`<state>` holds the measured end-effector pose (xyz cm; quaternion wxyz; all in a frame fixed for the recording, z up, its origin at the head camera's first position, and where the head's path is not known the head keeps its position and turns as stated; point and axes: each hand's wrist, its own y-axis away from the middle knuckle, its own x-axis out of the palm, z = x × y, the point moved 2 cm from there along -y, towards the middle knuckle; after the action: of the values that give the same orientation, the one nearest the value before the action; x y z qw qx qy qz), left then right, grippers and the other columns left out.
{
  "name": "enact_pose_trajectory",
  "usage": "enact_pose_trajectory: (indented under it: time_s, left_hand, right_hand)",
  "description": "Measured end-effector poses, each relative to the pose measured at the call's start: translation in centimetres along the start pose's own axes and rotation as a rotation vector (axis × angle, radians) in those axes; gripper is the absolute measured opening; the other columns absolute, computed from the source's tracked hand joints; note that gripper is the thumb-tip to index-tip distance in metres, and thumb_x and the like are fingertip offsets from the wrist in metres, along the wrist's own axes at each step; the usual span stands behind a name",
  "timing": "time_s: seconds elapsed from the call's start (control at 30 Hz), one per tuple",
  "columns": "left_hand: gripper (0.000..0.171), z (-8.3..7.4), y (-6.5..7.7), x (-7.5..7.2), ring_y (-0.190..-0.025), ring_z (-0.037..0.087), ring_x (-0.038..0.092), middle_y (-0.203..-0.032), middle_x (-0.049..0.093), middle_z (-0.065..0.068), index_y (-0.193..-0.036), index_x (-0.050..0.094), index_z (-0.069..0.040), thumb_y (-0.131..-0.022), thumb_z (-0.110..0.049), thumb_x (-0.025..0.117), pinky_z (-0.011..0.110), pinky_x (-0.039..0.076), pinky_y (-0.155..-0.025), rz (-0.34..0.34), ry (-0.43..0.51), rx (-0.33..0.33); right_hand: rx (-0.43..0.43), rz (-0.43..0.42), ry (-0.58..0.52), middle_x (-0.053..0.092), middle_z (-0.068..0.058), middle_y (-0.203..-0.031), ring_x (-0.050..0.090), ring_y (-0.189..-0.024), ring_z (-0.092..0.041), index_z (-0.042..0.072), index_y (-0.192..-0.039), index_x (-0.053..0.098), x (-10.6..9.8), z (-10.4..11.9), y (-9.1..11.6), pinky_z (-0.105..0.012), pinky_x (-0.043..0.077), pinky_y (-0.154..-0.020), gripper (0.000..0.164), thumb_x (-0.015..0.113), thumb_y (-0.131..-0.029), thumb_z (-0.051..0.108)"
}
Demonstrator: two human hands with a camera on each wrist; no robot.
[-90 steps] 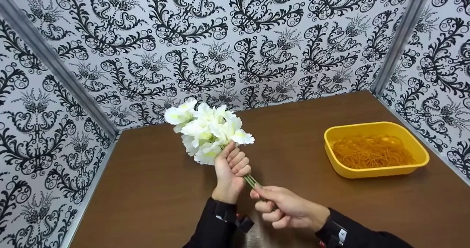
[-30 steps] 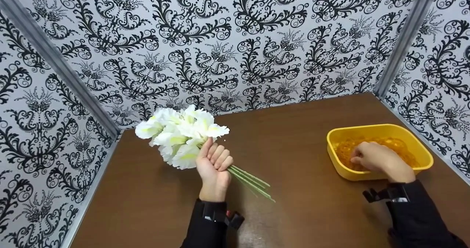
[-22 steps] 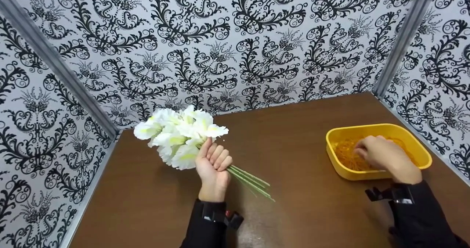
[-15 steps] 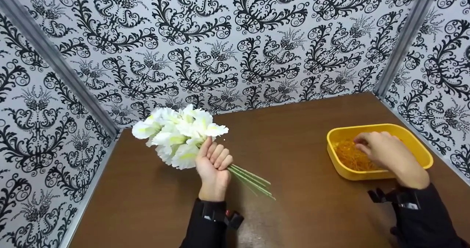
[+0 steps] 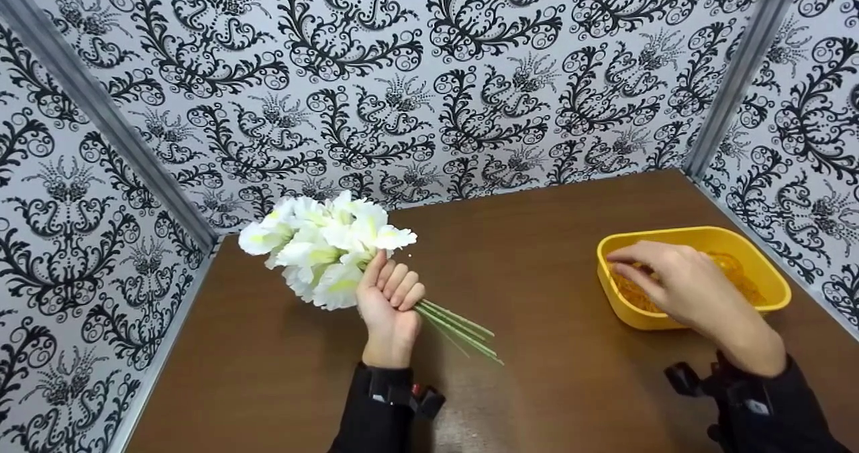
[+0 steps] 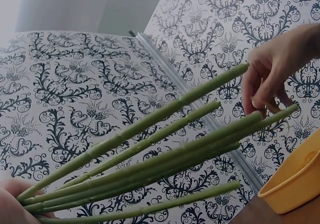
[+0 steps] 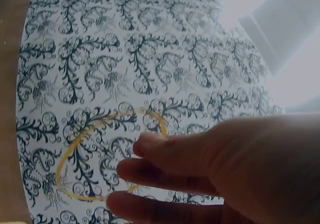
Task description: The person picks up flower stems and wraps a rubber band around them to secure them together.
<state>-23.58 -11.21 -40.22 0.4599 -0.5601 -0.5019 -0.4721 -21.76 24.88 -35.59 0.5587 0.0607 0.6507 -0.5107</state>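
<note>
My left hand grips a bunch of white artificial flowers just below the blooms, which lean to the left. Their green stems stick out of the fist toward the lower right; in the left wrist view the stems fan slightly apart at their ends. My right hand hovers over the near left part of a yellow basin of loose rubber bands. In the right wrist view a single yellow rubber band hangs as a wide loop, pinched between thumb and fingers.
The basin stands on the right of a brown table. Walls with a black-and-white scroll pattern enclose the table at the back and both sides. Black wrist cameras are strapped over the dark sleeves.
My right hand left the stems and went into the basin. Over the last half second it rose and moved left with a rubber band. The left hand shifted left earlier, and now stays nearly still.
</note>
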Motion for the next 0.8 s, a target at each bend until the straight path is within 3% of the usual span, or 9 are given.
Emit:
enact_pose_trajectory:
  time_s: [0.23, 0.37, 0.63, 0.8]
  left_hand:
    - [0.053, 0.1, 0.1, 0.1, -0.043, 0.004, 0.011, -0.05, 0.018, -0.009, -0.058, 0.024, -0.018, -0.109, -0.022, 0.037, 0.016, 0.011, -0.039, -0.037, -0.017, 0.02]
    - [0.053, 0.2, 0.1, 0.1, -0.043, 0.004, 0.011, -0.05, 0.018, -0.009, -0.057, 0.026, -0.018, -0.108, -0.021, 0.038, 0.017, 0.011, -0.039, -0.049, -0.025, 0.027]
    - [0.052, 0.5, 0.0, -0.1, -0.044, 0.004, 0.01, -0.051, 0.016, -0.009, -0.059, 0.023, -0.019, -0.109, -0.022, 0.035, 0.016, 0.01, -0.04, -0.008, -0.015, 0.008]
    - [0.052, 0.6, -0.1, -0.2, -0.044, 0.003, 0.009, -0.052, 0.014, -0.01, -0.059, 0.021, -0.019, -0.109, -0.023, 0.034, 0.016, 0.01, -0.04, 0.001, -0.006, 0.0]
  right_hand:
    - [-0.179, -0.03, -0.123, 0.073, 0.006, -0.096, 0.065, -0.076, -0.005, 0.014, -0.106, 0.075, 0.3, 2.9, -0.1, -0.021, 0.053, -0.07, 0.029, 0.08, -0.081, 0.001]
    - [-0.261, -0.036, -0.2, 0.07, 0.009, -0.094, 0.059, -0.073, -0.001, 0.014, -0.108, 0.075, 0.5, 4.8, 0.0, -0.016, 0.05, -0.067, 0.03, 0.08, -0.081, 0.002]
    - [-0.414, -0.063, -0.333, 0.069, 0.007, -0.093, 0.061, -0.074, -0.002, 0.012, -0.11, 0.073, 0.6, 9.1, -1.5, -0.014, 0.051, -0.066, 0.014, 0.071, -0.096, 0.013]
    - [-0.438, -0.047, -0.356, 0.069, 0.008, -0.094, 0.062, -0.078, -0.003, 0.014, -0.11, 0.073, 1.0, 11.2, -2.6, -0.016, 0.052, -0.071, 0.016, 0.072, -0.095, 0.011]
